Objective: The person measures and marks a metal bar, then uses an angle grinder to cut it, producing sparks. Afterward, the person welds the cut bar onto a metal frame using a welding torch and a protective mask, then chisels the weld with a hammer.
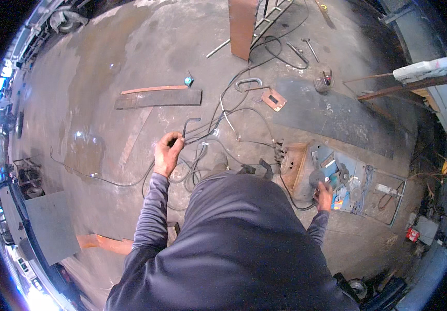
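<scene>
Head camera view shows the left hand pinching a thin, dark, hook-bent rod above the floor, and the right hand at a teal-bodied hand tool near a dark grey round disc by a blue-grey metal box. Fingers hide the rod's lower end, and whether the right hand's fingers close on the tool one cannot tell. Stained grey-brown concrete floor carries looping black cables and a dark flat bar, with glare blurring the room's left edge.
</scene>
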Motion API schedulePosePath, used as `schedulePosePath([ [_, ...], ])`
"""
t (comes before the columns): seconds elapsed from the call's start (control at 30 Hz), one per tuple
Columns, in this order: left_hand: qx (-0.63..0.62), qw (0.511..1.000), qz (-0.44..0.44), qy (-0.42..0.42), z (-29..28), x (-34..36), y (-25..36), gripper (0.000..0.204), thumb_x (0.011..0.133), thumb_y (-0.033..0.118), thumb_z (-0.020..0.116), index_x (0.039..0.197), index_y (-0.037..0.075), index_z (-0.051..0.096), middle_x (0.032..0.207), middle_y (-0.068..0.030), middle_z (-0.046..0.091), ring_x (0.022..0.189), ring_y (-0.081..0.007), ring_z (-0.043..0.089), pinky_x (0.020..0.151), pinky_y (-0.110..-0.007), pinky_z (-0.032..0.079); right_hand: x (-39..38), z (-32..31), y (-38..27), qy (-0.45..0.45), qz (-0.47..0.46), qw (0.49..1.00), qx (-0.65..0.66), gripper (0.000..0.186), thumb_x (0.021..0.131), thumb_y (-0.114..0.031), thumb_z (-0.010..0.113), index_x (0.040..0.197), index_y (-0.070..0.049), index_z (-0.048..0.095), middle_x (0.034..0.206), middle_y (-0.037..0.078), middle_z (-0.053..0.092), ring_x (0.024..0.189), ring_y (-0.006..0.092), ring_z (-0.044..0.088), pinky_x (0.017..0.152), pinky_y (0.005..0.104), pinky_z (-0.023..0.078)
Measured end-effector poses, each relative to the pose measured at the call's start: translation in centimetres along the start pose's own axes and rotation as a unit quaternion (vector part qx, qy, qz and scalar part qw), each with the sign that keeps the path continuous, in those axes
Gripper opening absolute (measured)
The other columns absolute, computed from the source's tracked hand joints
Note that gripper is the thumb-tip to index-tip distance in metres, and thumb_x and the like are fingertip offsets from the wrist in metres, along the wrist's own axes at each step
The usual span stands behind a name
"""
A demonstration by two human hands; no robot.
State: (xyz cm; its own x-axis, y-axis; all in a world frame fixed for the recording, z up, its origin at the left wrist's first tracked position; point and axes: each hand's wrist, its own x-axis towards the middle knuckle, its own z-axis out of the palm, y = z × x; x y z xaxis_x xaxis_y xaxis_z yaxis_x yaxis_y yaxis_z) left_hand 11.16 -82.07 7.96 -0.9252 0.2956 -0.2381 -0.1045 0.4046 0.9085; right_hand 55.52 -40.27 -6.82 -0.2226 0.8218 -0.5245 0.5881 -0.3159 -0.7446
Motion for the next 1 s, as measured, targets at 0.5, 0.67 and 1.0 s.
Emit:
schedulePosePath([
  [0.5,-0.208,0.936,0.274,-0.078,-8.2,4.9,17.5,0.02,0.091,0.011,0.063,0.104,-0.004,0.067,0.093,-0.0066,0.068,0.08,-0.0128,0.06,0.074,-0.027,0.049,-16.0,22.7,-48.4,-0.452,-0.475,0.749,-0.095,0.047,0.095,-0.02,0.064,0.136,0.0,0.053,0.113,0.011,0.064,0.091,0.0161,0.065,0.076,0.0302,0.054],
  [0.67,-0.284,0.888,0.353,-0.081,-10.5,3.9,20.7,0.024,0.093,0.011,0.063,0.11,-0.005,0.064,0.101,-0.0116,0.068,0.084,-0.0145,0.059,0.076,-0.027,0.048,-23.1,20.6,-52.7,-0.449,-0.487,0.749,-0.026,0.021,0.091,-0.008,0.063,0.11,0.0,0.063,0.098,0.008,0.067,0.077,0.012,0.063,0.067,0.0252,0.052],
  [1.0,-0.264,0.893,0.349,-0.101,-7.4,-2.5,20.5,0.029,0.089,0.02,0.066,0.107,-0.002,0.061,0.099,-0.0148,0.065,0.085,-0.0195,0.061,0.074,-0.031,0.05,-23.7,14.5,-50.1,-0.46,-0.523,0.717,-0.019,0.03,0.085,-0.025,0.071,0.101,-0.001,0.062,0.091,0.015,0.065,0.081,0.0217,0.065,0.062,0.0328,0.055],
])
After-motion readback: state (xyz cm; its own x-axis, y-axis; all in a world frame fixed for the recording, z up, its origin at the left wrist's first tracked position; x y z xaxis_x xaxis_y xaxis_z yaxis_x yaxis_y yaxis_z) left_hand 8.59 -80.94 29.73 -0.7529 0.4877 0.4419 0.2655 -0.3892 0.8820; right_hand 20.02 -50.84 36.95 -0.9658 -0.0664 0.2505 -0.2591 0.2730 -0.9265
